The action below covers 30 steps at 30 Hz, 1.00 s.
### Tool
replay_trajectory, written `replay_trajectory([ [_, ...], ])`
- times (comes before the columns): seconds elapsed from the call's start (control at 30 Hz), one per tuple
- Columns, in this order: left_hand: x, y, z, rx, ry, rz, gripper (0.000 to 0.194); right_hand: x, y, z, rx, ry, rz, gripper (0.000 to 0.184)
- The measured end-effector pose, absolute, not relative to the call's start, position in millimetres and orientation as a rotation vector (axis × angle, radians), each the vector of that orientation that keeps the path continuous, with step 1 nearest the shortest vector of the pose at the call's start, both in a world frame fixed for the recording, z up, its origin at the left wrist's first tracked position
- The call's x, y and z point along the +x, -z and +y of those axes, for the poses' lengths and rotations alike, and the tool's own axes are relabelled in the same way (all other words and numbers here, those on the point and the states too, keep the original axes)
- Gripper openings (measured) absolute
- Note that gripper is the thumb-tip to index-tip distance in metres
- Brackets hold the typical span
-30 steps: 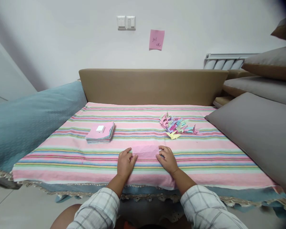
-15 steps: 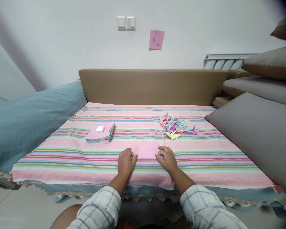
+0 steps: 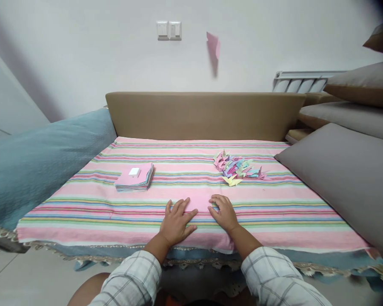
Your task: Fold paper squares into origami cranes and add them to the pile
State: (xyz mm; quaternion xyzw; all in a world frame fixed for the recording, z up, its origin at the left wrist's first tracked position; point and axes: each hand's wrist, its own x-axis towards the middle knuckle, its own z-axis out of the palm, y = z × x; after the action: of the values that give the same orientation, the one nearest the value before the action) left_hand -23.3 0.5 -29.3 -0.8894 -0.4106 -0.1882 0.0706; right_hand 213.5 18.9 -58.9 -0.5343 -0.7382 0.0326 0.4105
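Note:
A pink sheet of paper (image 3: pixel 199 203) lies on the striped cloth in front of me, folded into a narrow strip as far as I can see. My left hand (image 3: pixel 176 220) is spread out, palm down, with its fingertips over the paper's left end. At the paper's right end rests my right hand (image 3: pixel 224 212); its fingers are bent and its thumb stands apart from them, fingertips touching the edge. Farther off to the right is a pile of folded paper cranes (image 3: pixel 238 168) in several colours. On the left sits a stack of coloured paper (image 3: pixel 135 177) with a small white block (image 3: pixel 134 172) on top.
A striped cloth (image 3: pixel 178 161) covers the seat. Behind it stands a brown backrest (image 3: pixel 204 117). Grey cushions (image 3: pixel 344 170) are piled on the right, and a blue-covered armrest (image 3: pixel 51 157) is on the left. A pink note (image 3: pixel 213 44) hangs tilted at the wall.
My left hand has opened from a curled pose and moved right over the paper. My right hand has barely moved. The pink note on the wall has come loose and curled.

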Motion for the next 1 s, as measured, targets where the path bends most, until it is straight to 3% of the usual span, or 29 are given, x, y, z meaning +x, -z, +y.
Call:
replay_trajectory([
  [0.17, -25, 30, 3, -2.734, 0.461, -1.236, 0.052, 211, 54, 12, -1.334, -0.049, -1.906, 0.017],
  [0.43, -25, 32, 6, -2.75, 0.43, -1.27, 0.054, 208, 48, 2, -1.122, 0.126, -2.277, 0.035],
  [0.67, -23, 26, 3, -2.753, 0.512, -1.318, 0.051, 207, 46, 1, -1.187, 0.064, -2.18, 0.022],
  [1.0, -27, 32, -1, -2.431, 0.927, -1.61, 0.019, 209, 49, 3, -1.315, 0.04, -1.979, 0.033],
])
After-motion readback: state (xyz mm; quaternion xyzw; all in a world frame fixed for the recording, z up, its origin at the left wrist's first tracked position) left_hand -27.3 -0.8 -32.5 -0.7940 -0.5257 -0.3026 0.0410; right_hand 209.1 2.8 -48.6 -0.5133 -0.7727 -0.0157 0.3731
